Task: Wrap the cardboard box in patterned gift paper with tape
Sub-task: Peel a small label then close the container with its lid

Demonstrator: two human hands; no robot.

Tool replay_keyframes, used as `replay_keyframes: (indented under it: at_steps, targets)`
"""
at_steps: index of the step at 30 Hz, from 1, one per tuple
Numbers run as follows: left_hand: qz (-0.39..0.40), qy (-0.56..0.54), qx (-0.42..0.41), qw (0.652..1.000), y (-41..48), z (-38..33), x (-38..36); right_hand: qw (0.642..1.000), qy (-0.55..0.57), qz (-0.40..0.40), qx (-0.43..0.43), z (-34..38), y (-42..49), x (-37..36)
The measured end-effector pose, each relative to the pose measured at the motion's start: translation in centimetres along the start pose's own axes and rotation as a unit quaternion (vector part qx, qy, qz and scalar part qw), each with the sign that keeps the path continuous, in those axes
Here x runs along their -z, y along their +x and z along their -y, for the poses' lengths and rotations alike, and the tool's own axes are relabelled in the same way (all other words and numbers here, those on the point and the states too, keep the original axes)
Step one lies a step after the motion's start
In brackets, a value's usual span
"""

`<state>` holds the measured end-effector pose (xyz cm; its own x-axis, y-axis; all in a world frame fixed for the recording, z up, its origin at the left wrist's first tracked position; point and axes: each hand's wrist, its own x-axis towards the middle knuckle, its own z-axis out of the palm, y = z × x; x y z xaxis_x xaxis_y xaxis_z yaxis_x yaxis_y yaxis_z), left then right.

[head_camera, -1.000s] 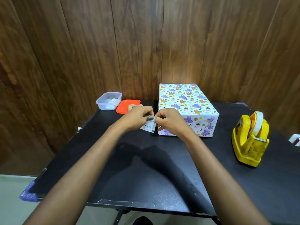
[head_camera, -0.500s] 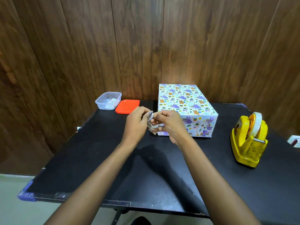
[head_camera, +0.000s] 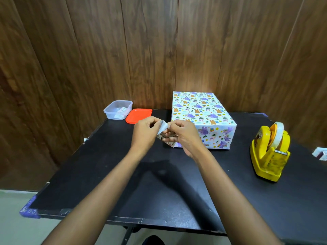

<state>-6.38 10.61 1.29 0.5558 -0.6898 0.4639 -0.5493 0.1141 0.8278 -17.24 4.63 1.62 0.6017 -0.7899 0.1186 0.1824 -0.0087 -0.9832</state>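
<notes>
The box [head_camera: 203,114], fully covered in white paper with purple and orange animal prints, stands at the back of the black table [head_camera: 159,183]. In front of its left corner my left hand [head_camera: 144,133] and my right hand [head_camera: 184,135] meet above the table. Both pinch a small printed sticker [head_camera: 162,129], its white backing corner peeled up between my fingertips. A yellow tape dispenser [head_camera: 270,154] with a roll of clear tape sits at the right, apart from both hands.
A clear plastic tub [head_camera: 117,109] holding small labels sits at the back left, its orange lid [head_camera: 138,115] beside it. A small white card [head_camera: 321,153] lies at the far right edge. Wooden panel walls close in behind and on both sides.
Both hands have lifted slightly and the sticker has turned; its white backing now peels up between the fingertips, where a second ago it was held flat with the print facing me.
</notes>
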Motion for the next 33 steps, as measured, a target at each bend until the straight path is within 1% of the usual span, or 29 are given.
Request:
replay_keyframes:
  at_steps: [2, 4, 6, 8, 10, 12, 13, 15, 16, 17, 18, 19, 20, 21, 22, 23, 26, 27, 30, 33]
  targets:
    - [-0.036, -0.040, 0.060, 0.997, 0.5, 0.8, 0.3, 0.999, 0.028, 0.011, -0.012, 0.1, -0.1, 0.5]
    - [-0.095, -0.084, 0.138, 0.982, 1.4, 2.6, 1.4, 0.999, 0.046, 0.009, -0.027, 0.1, -0.3, 1.2]
    - [-0.135, -0.081, 0.207, 0.966, 2.1, 5.0, 3.0, 0.998, 0.040, -0.001, -0.042, 0.2, -0.5, 2.0]
    - [-0.147, -0.017, 0.260, 0.954, 2.1, 7.5, 4.4, 0.998, 0.035, -0.014, -0.053, 0.3, -0.6, 2.8]
    - [-0.145, 0.064, 0.292, 0.943, 1.8, 9.7, 5.1, 0.997, 0.028, -0.023, -0.063, 0.4, -0.5, 3.3]
    - [-0.116, 0.131, 0.302, 0.937, 1.5, 11.1, 5.4, 0.996, -0.013, -0.032, -0.077, 0.5, -0.3, 3.6]
    - [-0.088, 0.168, 0.303, 0.934, 1.3, 11.1, 5.3, 0.995, -0.045, -0.039, -0.085, 0.6, -0.2, 3.6]
    - [-0.028, 0.265, 0.279, 0.923, 1.0, 10.1, 4.7, 0.988, -0.107, -0.056, -0.099, 0.5, -0.1, 3.5]
    - [-0.012, 0.303, 0.246, 0.921, 0.8, 9.1, 4.3, 0.983, -0.137, -0.062, -0.101, 0.5, 0.0, 3.4]
    - [-0.001, 0.312, 0.188, 0.931, 0.6, 7.7, 3.7, 0.978, -0.169, -0.067, -0.099, 0.4, 0.1, 3.2]
    - [0.025, 0.291, 0.114, 0.950, 0.2, 6.0, 3.1, 0.973, -0.199, -0.069, -0.097, 0.4, 0.2, 3.0]
    - [0.076, 0.244, 0.047, 0.966, -0.4, 4.3, 2.4, 0.968, -0.221, -0.069, -0.095, 0.4, 0.3, 2.7]
    - [0.139, 0.199, 0.003, 0.970, -1.0, 2.6, 1.6, 0.965, -0.233, -0.070, -0.095, 0.5, 0.4, 2.4]
    - [0.194, 0.172, -0.015, 0.966, -1.7, 1.4, 0.8, 0.964, -0.238, -0.070, -0.095, 0.5, 0.5, 2.0]
    - [0.220, 0.160, -0.021, 0.962, -2.2, 0.5, 0.1, 0.963, -0.242, -0.069, -0.094, 0.5, 0.5, 1.7]
    - [0.213, 0.163, -0.022, 0.963, -2.4, 0.2, -0.5, 0.963, -0.245, -0.067, -0.092, 0.6, 0.5, 1.5]
    - [0.131, 0.195, -0.017, 0.972, -2.2, 0.1, -1.0, 0.959, -0.263, -0.057, -0.083, 0.6, 0.3, 1.3]
    - [0.115, 0.193, -0.016, 0.974, -2.1, 0.3, -1.0, 0.959, -0.266, -0.054, -0.082, 0.6, 0.3, 1.3]
    - [0.091, 0.135, -0.002, 0.987, -2.1, 0.4, -0.8, 0.966, -0.242, -0.040, -0.086, 0.7, -0.1, 1.6]
    - [0.076, 0.115, -0.009, 0.990, -2.1, 0.2, -0.7, 0.976, -0.200, -0.026, -0.077, 0.8, -0.5, 1.9]
